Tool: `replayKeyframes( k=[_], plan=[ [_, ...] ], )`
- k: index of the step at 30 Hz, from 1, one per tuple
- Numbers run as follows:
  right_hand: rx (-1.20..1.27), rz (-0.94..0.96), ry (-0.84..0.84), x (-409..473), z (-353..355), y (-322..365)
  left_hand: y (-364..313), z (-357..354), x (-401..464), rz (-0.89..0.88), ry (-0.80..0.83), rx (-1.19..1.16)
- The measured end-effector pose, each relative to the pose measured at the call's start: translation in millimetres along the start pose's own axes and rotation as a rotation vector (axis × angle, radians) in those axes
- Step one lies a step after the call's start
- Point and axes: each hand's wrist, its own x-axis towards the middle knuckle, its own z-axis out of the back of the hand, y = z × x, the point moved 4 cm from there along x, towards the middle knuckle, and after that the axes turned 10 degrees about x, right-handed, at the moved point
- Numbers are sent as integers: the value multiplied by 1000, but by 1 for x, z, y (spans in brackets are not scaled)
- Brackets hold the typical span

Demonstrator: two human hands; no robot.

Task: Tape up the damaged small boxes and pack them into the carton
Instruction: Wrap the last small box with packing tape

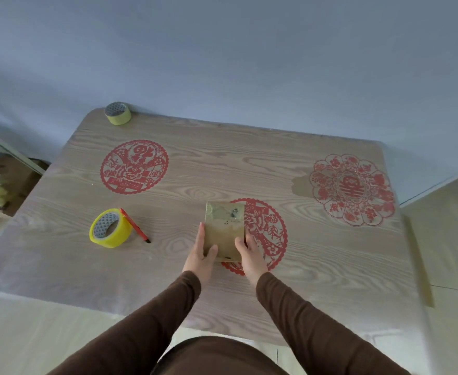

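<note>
I am observing both hands gripping one small box [224, 230], which is resting on the table [222, 163]. The left hand [201, 254] is clasping its left side, thumb curling onto the top; the right hand [250, 254] is clasping its right side likewise. A yellow tape roll [110, 228] is lying well to the left of the left hand, a red pen [135, 225] leaning against it. A second tape roll [117, 113] is sitting far beyond, at the table's far left corner.

On my wood-grain table [222, 169] lie three red paper-cut decorations: one far left [134, 167], one far right [353, 189], one near centre [269, 234].
</note>
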Motion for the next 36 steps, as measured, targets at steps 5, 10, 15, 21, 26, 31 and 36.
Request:
replayKeyframes(
  k=[5,10,15,21,26,31,36],
  plan=[
    [40,-13,15,-13,-11,-1,14,4,8,49,41,-50],
    [71,36,-25,-39,0,1,2,-5,-9,-11,66,-117],
    [27,111,-99,-69,28,8,-17,-30,-40,-17,105,-178],
    [70,149,-170,-102,78,11,-51,-77,-70,-77,145,-179],
    [99,190,-225,-130,147,13,-89,-135,-101,-121,151,-154],
    [162,236,-265,-164,251,9,-125,-227,-133,-179,166,-109],
    [129,257,-263,-196,359,4,-165,-325,-179,-160,179,-113]
  ],
)
